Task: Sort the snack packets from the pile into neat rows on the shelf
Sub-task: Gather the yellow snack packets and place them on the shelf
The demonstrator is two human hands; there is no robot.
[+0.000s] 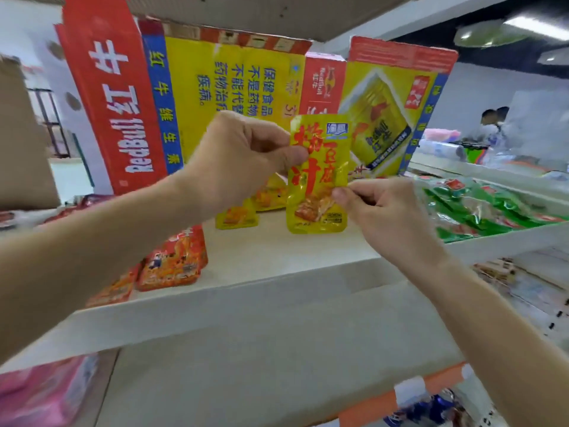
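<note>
Both hands hold one yellow snack packet (318, 174) upright above the white shelf (271, 251). My left hand (243, 158) pinches its upper left edge between thumb and fingers. My right hand (381, 208) pinches its lower right edge. Behind and below the packet, two more yellow packets (237, 217) lie on the shelf in a short row, partly hidden by my left hand. Orange-red packets (175, 260) lie in a line along the shelf's left side, under my left forearm.
Flattened red and yellow cardboard boxes (215, 87) stand along the back of the shelf. Green packets (492, 208) fill the neighbouring shelf to the right. A pink pack (40, 392) sits on the lower shelf at the left. People stand far off at the right.
</note>
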